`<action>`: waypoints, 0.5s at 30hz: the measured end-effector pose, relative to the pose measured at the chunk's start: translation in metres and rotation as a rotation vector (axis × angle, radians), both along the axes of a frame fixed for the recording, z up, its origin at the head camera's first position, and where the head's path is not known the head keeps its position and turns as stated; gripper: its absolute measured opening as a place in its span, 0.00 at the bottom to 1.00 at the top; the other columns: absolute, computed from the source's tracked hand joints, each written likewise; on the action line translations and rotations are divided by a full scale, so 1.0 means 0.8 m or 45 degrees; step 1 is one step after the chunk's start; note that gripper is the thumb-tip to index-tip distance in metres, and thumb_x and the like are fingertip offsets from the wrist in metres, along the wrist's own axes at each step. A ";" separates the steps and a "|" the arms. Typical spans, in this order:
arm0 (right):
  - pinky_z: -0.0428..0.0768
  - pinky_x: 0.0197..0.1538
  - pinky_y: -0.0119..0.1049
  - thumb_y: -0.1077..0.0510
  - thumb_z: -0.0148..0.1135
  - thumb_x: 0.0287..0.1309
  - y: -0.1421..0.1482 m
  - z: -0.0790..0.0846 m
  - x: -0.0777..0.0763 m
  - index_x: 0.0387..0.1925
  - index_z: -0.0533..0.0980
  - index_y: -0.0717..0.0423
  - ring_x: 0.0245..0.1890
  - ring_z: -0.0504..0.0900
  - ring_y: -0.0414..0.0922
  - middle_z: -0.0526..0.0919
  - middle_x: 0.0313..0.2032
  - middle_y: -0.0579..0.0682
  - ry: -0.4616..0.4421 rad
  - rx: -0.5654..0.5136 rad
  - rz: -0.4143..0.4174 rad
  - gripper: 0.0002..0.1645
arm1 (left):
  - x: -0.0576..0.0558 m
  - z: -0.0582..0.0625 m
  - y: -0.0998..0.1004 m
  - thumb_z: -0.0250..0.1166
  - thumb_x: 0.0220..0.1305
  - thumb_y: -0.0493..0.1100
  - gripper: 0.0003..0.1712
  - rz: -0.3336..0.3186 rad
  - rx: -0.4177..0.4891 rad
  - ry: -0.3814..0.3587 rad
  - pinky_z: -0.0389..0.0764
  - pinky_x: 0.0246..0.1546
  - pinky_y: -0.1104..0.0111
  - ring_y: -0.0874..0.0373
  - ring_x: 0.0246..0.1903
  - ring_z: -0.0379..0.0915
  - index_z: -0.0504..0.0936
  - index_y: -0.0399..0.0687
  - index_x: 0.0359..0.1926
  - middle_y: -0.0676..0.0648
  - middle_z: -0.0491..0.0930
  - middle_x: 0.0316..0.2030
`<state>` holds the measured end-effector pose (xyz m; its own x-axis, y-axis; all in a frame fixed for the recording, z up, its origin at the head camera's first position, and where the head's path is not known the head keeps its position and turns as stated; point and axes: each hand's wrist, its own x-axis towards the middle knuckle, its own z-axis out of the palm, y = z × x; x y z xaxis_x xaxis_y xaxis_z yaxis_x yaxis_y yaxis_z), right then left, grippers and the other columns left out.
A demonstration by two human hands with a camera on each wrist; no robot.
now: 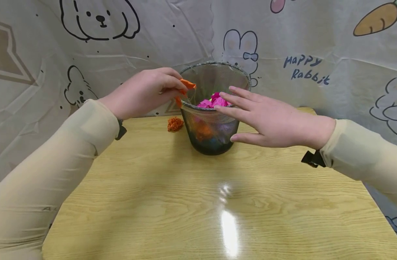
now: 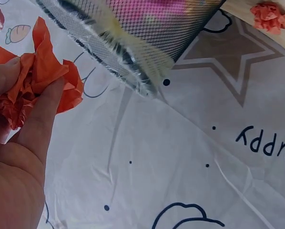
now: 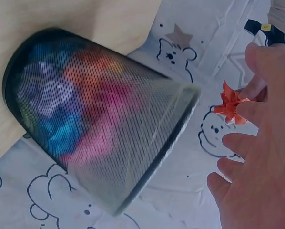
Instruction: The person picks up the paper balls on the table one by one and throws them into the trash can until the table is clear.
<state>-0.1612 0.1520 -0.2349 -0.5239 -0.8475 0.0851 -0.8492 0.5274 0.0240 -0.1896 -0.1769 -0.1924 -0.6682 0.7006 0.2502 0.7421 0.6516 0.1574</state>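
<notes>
My left hand (image 1: 153, 88) pinches a crumpled piece of orange paper (image 2: 42, 81) at the left rim of a black mesh wastebasket (image 3: 99, 109). In the left wrist view, thumb and fingers are bent round the paper. The right hand (image 1: 266, 117) is at the basket's right side, fingers spread and straight, with nothing held. Pink crumpled paper (image 1: 214, 101) shows inside the basket near the top. Through the mesh, the right wrist view shows orange, purple and blue paper lower down. A clear plastic liner covers the rim.
An orange crumpled paper ball (image 1: 175, 124) lies on the wooden table (image 1: 185, 202), left of the basket. Behind stands a pale cloth backdrop (image 1: 179, 36) with cartoon drawings, close to the table's far edge.
</notes>
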 end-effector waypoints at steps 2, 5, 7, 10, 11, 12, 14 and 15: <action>0.49 0.78 0.55 0.29 0.46 0.73 0.001 0.004 -0.005 0.82 0.51 0.41 0.81 0.35 0.50 0.42 0.82 0.48 -0.023 0.007 -0.020 0.45 | -0.008 0.003 0.007 0.64 0.73 0.35 0.11 0.005 -0.006 -0.023 0.80 0.50 0.61 0.57 0.47 0.80 0.89 0.44 0.51 0.50 0.82 0.50; 0.48 0.78 0.56 0.29 0.45 0.73 0.002 0.009 -0.014 0.82 0.49 0.41 0.80 0.34 0.50 0.41 0.82 0.48 -0.055 0.013 -0.045 0.46 | -0.020 0.006 0.014 0.62 0.74 0.35 0.11 0.011 -0.013 -0.051 0.80 0.52 0.61 0.57 0.47 0.80 0.88 0.44 0.52 0.49 0.82 0.50; 0.47 0.78 0.56 0.29 0.44 0.74 0.003 0.012 -0.019 0.82 0.48 0.41 0.80 0.33 0.50 0.40 0.82 0.48 -0.069 0.015 -0.061 0.46 | -0.028 0.006 0.018 0.62 0.75 0.35 0.12 0.018 -0.020 -0.059 0.79 0.53 0.61 0.57 0.46 0.80 0.87 0.43 0.53 0.49 0.82 0.50; 0.46 0.78 0.55 0.29 0.44 0.74 0.005 0.014 -0.027 0.83 0.48 0.42 0.80 0.33 0.50 0.40 0.82 0.49 -0.079 0.013 -0.086 0.46 | -0.042 0.006 0.025 0.61 0.75 0.36 0.12 0.045 -0.025 -0.074 0.79 0.54 0.61 0.58 0.45 0.79 0.87 0.43 0.53 0.50 0.81 0.50; 0.45 0.78 0.56 0.29 0.44 0.74 0.006 0.015 -0.029 0.83 0.48 0.42 0.80 0.33 0.50 0.40 0.82 0.49 -0.086 0.013 -0.096 0.46 | -0.046 0.005 0.027 0.61 0.76 0.37 0.12 0.055 -0.028 -0.077 0.79 0.54 0.61 0.58 0.45 0.79 0.87 0.43 0.53 0.50 0.81 0.50; 0.45 0.78 0.56 0.29 0.44 0.74 0.007 0.015 -0.031 0.83 0.48 0.42 0.80 0.33 0.50 0.40 0.82 0.49 -0.090 0.011 -0.104 0.46 | -0.050 0.004 0.029 0.60 0.76 0.37 0.12 0.065 -0.034 -0.083 0.79 0.55 0.61 0.58 0.45 0.79 0.87 0.44 0.53 0.50 0.80 0.50; 0.45 0.78 0.55 0.28 0.44 0.73 0.008 0.015 -0.035 0.83 0.48 0.42 0.80 0.33 0.50 0.40 0.82 0.49 -0.093 0.013 -0.118 0.46 | -0.058 0.001 0.033 0.60 0.76 0.38 0.12 0.081 -0.032 -0.108 0.79 0.55 0.62 0.58 0.46 0.79 0.87 0.44 0.53 0.50 0.80 0.50; 0.45 0.78 0.56 0.28 0.44 0.73 0.009 0.015 -0.036 0.83 0.48 0.42 0.80 0.33 0.50 0.41 0.82 0.50 -0.094 0.011 -0.123 0.46 | -0.061 -0.001 0.036 0.60 0.76 0.37 0.12 0.088 -0.034 -0.122 0.79 0.54 0.61 0.57 0.45 0.79 0.87 0.44 0.53 0.50 0.80 0.50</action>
